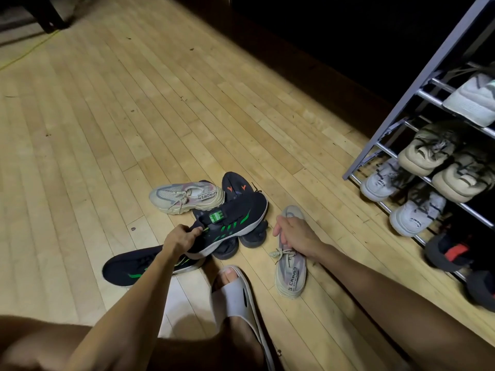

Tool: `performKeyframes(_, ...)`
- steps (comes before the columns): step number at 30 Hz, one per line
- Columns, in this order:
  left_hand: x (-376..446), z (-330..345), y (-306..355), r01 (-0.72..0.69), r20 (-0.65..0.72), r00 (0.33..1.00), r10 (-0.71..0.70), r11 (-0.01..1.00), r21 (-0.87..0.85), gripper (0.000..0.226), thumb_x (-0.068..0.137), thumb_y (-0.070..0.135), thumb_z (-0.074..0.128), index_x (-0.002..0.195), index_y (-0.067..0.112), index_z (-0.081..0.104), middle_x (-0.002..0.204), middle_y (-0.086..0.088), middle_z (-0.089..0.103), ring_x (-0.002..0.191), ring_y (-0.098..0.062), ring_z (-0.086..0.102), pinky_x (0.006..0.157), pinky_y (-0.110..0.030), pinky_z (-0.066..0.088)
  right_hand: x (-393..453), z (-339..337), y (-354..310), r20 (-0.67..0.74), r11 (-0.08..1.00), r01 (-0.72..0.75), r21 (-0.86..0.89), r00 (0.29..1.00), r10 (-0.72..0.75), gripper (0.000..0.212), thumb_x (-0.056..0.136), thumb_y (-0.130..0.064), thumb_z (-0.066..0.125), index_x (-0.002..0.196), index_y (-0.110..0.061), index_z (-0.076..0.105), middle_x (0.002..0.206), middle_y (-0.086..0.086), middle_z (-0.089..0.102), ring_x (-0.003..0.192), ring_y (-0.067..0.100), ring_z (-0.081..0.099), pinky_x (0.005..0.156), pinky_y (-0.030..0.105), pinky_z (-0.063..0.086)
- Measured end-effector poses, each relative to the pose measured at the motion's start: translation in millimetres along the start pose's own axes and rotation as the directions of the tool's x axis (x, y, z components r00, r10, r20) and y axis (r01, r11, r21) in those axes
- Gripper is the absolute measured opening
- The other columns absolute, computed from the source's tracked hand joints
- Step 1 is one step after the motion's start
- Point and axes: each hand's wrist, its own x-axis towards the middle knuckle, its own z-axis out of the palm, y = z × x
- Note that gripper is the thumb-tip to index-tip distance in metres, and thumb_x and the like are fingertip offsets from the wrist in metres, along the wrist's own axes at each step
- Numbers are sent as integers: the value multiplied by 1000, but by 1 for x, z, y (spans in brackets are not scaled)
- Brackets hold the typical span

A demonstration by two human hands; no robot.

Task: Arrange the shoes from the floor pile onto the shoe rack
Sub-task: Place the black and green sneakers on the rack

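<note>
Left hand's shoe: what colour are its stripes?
Green stripes on a navy sneaker with a white sole; head view.

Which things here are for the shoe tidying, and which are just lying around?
For the job:
- black and green shoe, held by the left hand
- its mate on the floor
- beige shoe, held by the right hand
- other beige shoe
- dark shoes underneath
- shoe rack

Just lying about:
- yellow cord
- white slipper, worn on a foot

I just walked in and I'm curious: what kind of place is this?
Probably a home entryway or a room corner, dimly lit. A metal shoe rack holding several pairs stands on a pale wooden plank floor, and loose sneakers lie in a floor pile beside it.
</note>
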Motion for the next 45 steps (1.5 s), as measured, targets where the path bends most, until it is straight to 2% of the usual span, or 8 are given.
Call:
performKeyframes(8,-23,13,10,40,160,987,17,937,-347,35,90,41,64,91,6,68,97,-18,73,80,-29,67,78,-40,56,-11,1,-12,47,1000,-16,-5,999,16,51,99,-43,29,85,-17,70,69,4,68,63,18,60,80,37,53)
performKeyframes(16,-69,25,72,-127,80,976,204,823,-554,27,94,33,61,79,12,71,71,-2,72,69,-19,65,58,-25,48,-45,-13,-17,-57,1000,4,-11,998,-5,49,100,-45,30,80,-20,67,63,1,67,69,21,65,82,37,53)
performKeyframes(20,-96,52,102,-116,109,963,246,744,-658,38,84,49,63,86,14,77,91,-7,77,93,-30,72,86,-46,55,-70,-26,-15,-139,999,-38,25,989,41,47,102,-47,30,103,-12,62,69,5,68,62,21,63,61,27,54)
performKeyframes(22,-120,66,122,-148,107,947,302,709,-690,32,92,42,58,88,16,76,96,-6,77,94,-26,71,85,-41,53,-84,-35,-13,-171,994,-43,96,983,59,41,102,-48,32,109,-15,57,71,5,67,50,16,58,45,18,43)
performKeyframes(25,-157,84,151,-247,82,906,416,673,-697,33,95,42,54,95,15,72,97,-3,76,92,-20,70,86,-37,52,-104,-49,-8,-260,980,43,194,966,9,32,103,-45,36,98,-20,54,66,2,66,42,14,52,48,23,45)
performKeyframes(29,-200,101,181,-382,33,843,536,641,-665,27,98,36,52,89,15,67,85,2,72,82,-16,66,74,-32,50,-136,-73,16,-396,942,126,312,918,8,25,102,-37,43,88,-19,52,59,-2,60,40,10,47,50,26,42)
performKeyframes(40,-305,157,246,-533,90,644,759,531,-659,19,99,32,51,91,21,65,90,4,71,87,-16,65,78,-29,51,-230,-135,73,-722,866,268,421,677,141,21,99,-24,48,79,-17,42,58,-2,53,55,15,52,60,35,42)
performKeyframes(45,-341,181,277,-560,243,516,822,538,-630,26,94,46,51,98,25,67,100,-3,73,95,-23,69,85,-46,57,-268,-171,94,-804,883,254,394,561,197,25,100,-20,47,76,-14,40,50,-3,46,47,10,48,56,32,40)
